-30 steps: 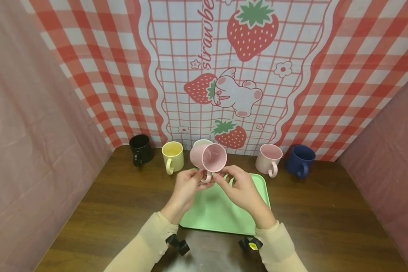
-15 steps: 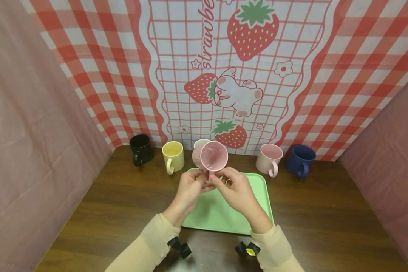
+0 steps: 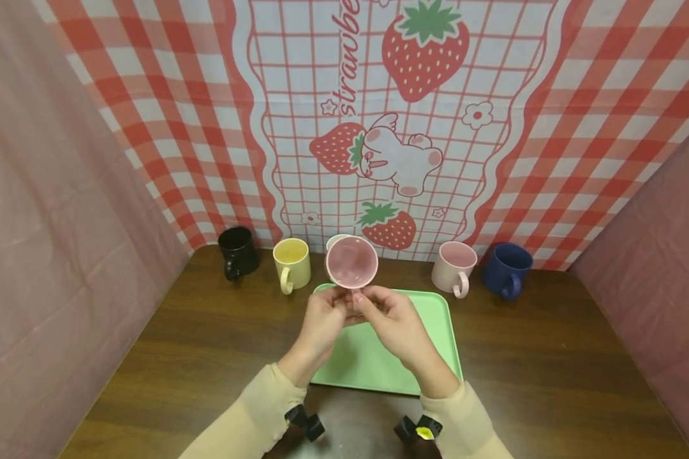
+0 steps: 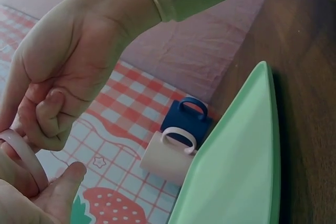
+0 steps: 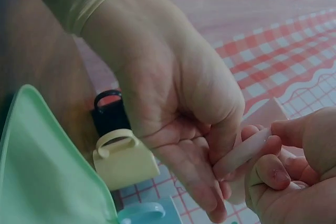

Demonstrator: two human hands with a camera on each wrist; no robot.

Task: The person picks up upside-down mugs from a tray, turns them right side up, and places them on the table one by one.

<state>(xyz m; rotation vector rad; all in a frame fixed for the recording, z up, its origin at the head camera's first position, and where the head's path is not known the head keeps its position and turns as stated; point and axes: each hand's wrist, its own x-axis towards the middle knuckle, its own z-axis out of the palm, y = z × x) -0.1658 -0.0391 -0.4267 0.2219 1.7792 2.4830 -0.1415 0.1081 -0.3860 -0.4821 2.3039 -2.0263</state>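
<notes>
A pink mug is held up over the green tray, its open mouth turned toward the head camera. My left hand grips the handle from the left side. From the right, my right hand pinches the same handle, its thumb lying along it. The right wrist view shows the handle between the fingers of both hands. In the left wrist view part of the handle curves between the fingers. A pale mug behind is mostly hidden.
Along the back of the wooden table stand a black mug, a yellow mug, a second pink mug and a dark blue mug. A checked strawberry cloth hangs behind them.
The held pink mug has turned from sideways until its mouth faces the head camera squarely. Both hands have drawn closer together on the handle. The standing mugs have not moved.
</notes>
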